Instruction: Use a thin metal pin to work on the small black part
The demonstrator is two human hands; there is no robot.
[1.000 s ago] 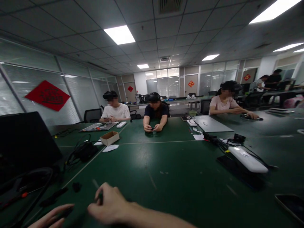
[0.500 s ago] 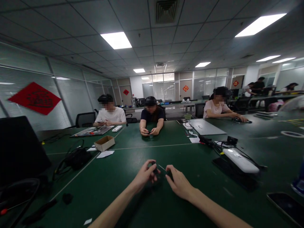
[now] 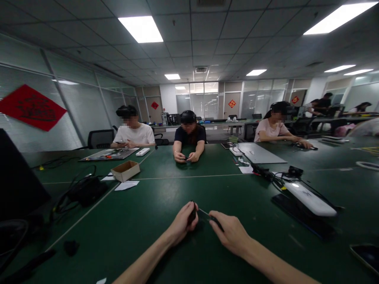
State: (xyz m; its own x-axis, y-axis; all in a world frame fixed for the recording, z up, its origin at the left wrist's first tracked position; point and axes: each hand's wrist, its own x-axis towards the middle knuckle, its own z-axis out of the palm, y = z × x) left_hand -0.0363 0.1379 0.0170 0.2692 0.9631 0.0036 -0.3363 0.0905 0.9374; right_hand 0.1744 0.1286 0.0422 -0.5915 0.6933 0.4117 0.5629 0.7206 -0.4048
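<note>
My left hand (image 3: 181, 224) and my right hand (image 3: 231, 235) are held together over the green table (image 3: 154, 221), just below the middle of the view. Both pinch a small dark object (image 3: 204, 215) between them; the left fingers close on its left end, the right fingers on its right end. What the object is I cannot make out. Both forearms reach in from the bottom edge.
A white elongated device (image 3: 309, 197) on a dark pad and cables (image 3: 278, 179) lie to the right. A cardboard box (image 3: 126, 170), paper slips and a black cable bundle (image 3: 84, 191) lie to the left. Three people sit across the table. A phone (image 3: 365, 256) rests at the bottom right.
A second ago both hands were low at the bottom left, near the table edge. They came up to the centre, met, and have since stayed closed on the small dark object.
</note>
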